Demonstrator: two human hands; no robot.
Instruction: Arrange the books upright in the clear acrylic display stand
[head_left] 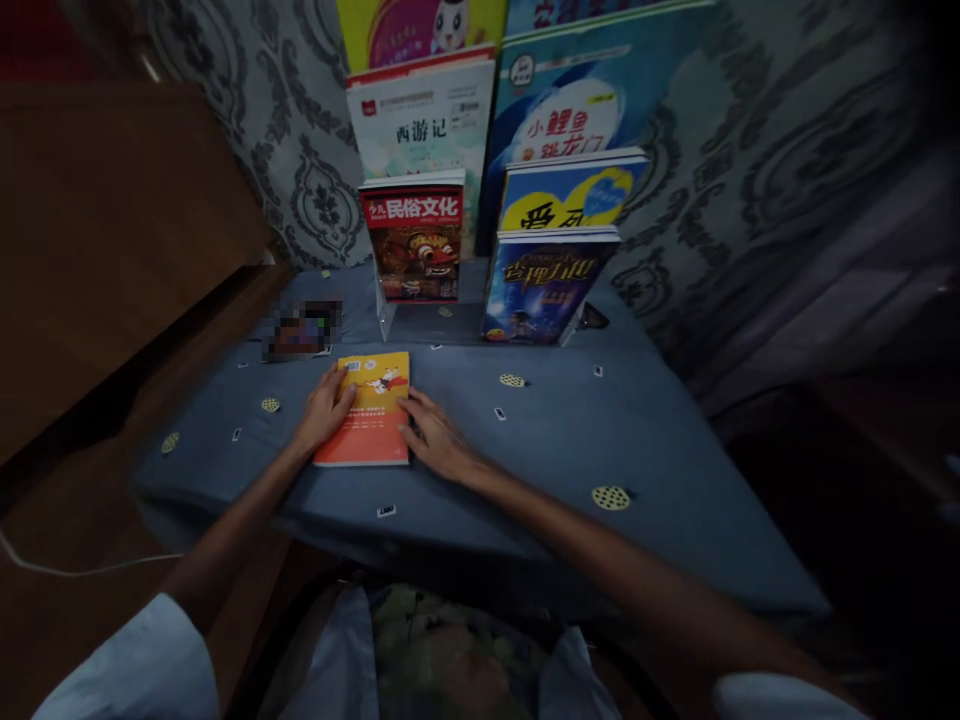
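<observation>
An orange and yellow book (373,430) lies closed on the blue patterned tablecloth, its barcode at the far left corner. My left hand (327,408) grips its left edge, the thumb over the cover. At the right edge, my right hand (437,435) has its fingers bent against the book. The undersides of the fingers are hidden. Just behind stands a clear rack (385,318) with books in two columns. Its front row has a red book (416,245) with a mask picture and a dark blue book (549,288).
Higher in the rack are a pale book (424,125), a yellow and blue book (574,190) and a teal book (585,85). A blurred-out item (304,330) lies on the left of the tablecloth (540,450). A wooden panel (112,250) rises at the left; patterned wallpaper (322,195) is behind.
</observation>
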